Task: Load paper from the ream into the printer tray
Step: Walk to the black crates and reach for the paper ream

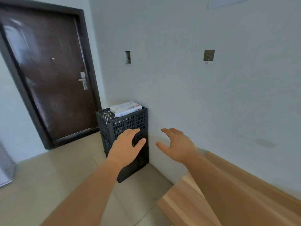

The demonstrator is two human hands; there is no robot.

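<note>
Two hands at frame centre, both empty with fingers spread: left hand [126,146], right hand [176,145]. One paper ream [126,108] lies atop one black crate stack [123,128], centre, beside one dark door [48,75] at upper left.

The perforated crate [123,126] looks like matt black plastic. On it lies a ream [126,108] in smooth white wrapping. The dark door [48,75] is glossy, its handle [83,80] metal. The near-right board [184,201] shows pale wood grain.
</note>
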